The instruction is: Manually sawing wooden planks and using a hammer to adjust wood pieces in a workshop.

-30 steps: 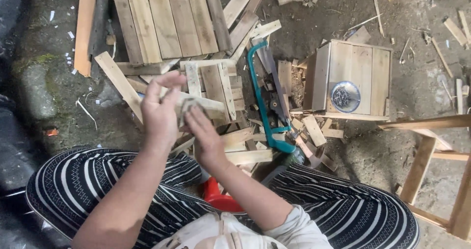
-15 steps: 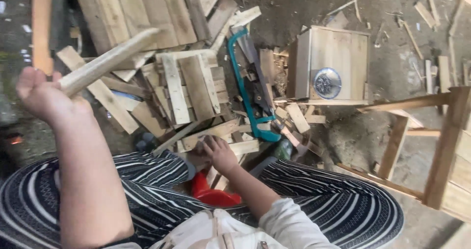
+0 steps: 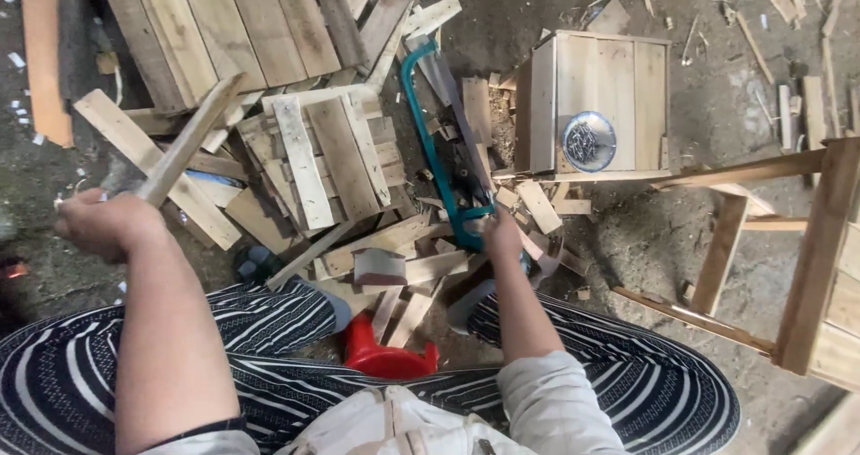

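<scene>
My left hand point(image 3: 107, 224) is raised at the left, shut on one end of a long thin wooden strip point(image 3: 190, 140) that slants up over the scrap pile. My right hand point(image 3: 502, 238) reaches forward between my knees and is closed on the handle end of a teal-framed hand saw point(image 3: 430, 141), which lies on the wood scraps with its frame pointing away from me. A small slatted wooden panel point(image 3: 322, 155) lies between the two hands.
A wooden box point(image 3: 618, 79) stands at the right with a round tin of nails point(image 3: 589, 140) on it. An open wooden frame point(image 3: 806, 240) leans at far right. Pallet boards point(image 3: 224, 25) lie at the back; a red stool point(image 3: 385, 358) sits under me.
Both hands were together on a piece in the middle. My left hand swung out left with the strip, and my right hand moved forward onto the saw's handle.
</scene>
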